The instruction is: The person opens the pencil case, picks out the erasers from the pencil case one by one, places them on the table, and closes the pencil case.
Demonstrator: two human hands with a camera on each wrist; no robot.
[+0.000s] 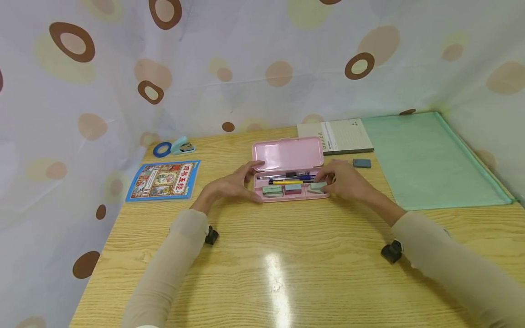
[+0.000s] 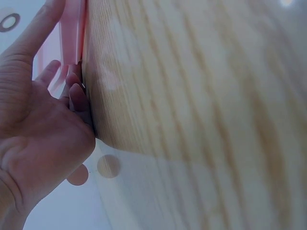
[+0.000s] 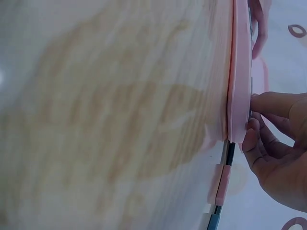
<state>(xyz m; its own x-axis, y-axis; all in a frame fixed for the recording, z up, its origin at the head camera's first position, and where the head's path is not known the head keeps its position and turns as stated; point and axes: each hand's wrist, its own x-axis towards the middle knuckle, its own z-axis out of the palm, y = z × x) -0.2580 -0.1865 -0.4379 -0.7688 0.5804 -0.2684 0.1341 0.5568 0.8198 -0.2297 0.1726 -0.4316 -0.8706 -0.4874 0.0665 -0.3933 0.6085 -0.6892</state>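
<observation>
A pink pencil case [image 1: 291, 197] lies with its lid [image 1: 288, 154] raised at the back. Inside are several pens [image 1: 303, 177] and a yellow-and-black one [image 1: 287, 182] in the rear section. Along its front compartments sit a green eraser [image 1: 272, 191], a pink-and-blue eraser [image 1: 293, 188] and a pale green eraser [image 1: 317, 187] at the right. My left hand [image 1: 229, 186] spans the left end of the case, thumb at the front corner and fingers by the hinge. With thumb and fingertips, my right hand [image 1: 344, 180] pinches the pale green eraser, which is partly covered.
A blue-grey eraser [image 1: 362, 163] lies right of the case, beside a pink one [image 3: 222, 186]. Behind are a notebook [image 1: 348, 135] and a green mat [image 1: 434, 164]. To the left are a booklet [image 1: 164, 181], a stapler [image 1: 182, 146] and blue tape [image 1: 162, 149].
</observation>
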